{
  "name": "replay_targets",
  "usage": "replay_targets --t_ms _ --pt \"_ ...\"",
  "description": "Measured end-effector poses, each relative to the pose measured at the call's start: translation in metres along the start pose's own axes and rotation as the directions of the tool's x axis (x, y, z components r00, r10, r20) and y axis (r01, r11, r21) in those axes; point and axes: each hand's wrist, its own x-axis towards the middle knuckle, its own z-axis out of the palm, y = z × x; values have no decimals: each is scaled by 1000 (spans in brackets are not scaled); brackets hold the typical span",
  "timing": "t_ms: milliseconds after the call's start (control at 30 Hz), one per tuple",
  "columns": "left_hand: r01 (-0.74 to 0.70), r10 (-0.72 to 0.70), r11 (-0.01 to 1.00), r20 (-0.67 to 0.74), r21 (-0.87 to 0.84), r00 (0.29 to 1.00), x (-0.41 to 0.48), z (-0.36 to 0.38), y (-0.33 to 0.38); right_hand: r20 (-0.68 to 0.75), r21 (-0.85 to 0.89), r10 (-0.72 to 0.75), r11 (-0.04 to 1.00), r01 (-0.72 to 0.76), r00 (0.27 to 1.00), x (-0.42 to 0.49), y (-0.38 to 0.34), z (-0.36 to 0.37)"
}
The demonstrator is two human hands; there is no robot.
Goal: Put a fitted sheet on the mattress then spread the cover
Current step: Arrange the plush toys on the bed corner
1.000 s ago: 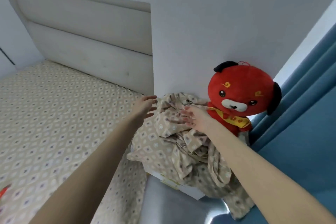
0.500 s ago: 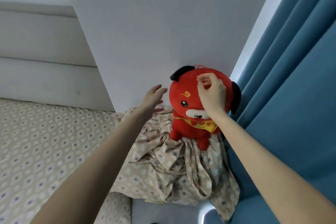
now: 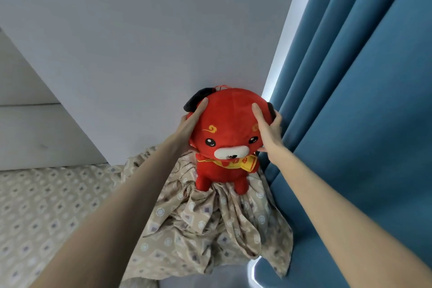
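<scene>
Left grip [image 3: 190, 124] and right grip [image 3: 267, 130] curled round the plush dog [image 3: 225, 138]; its feet sat on the bunched cover [image 3: 205, 224], so a hasty lift risked dragging that down.

Red plush dog [image 3: 225, 128] is now cupped at both sides of the head: left hand [image 3: 190, 124] is brought onto it, right hand [image 3: 268, 132] is slid off the face sideways.

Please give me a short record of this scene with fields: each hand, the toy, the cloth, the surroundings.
crumpled cloth: patterned, beside the bed
plush toy: red, upright on the crumpled cloth
left hand: grips one side of the plush toy's head
right hand: grips the other side
bed: patterned sheet on it
curtain: blue, right of the plush toy
</scene>
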Motion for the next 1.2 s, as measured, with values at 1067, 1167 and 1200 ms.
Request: replay_targets --t_ms 1067,1167,1200 --pt "-425 16 840 -768 -338 641 -404 -187 -126 754 14 -265 921 390 600 -333 -43 183" --pt "-473 -48 811 -843 -346 536 -474 -219 -178 855 8 -216 915 404 472 -416 -23 218" --pt "-482 -68 803 -858 -349 509 -492 -226 -191 878 6 -199 914 406 435 -438 -17 227"
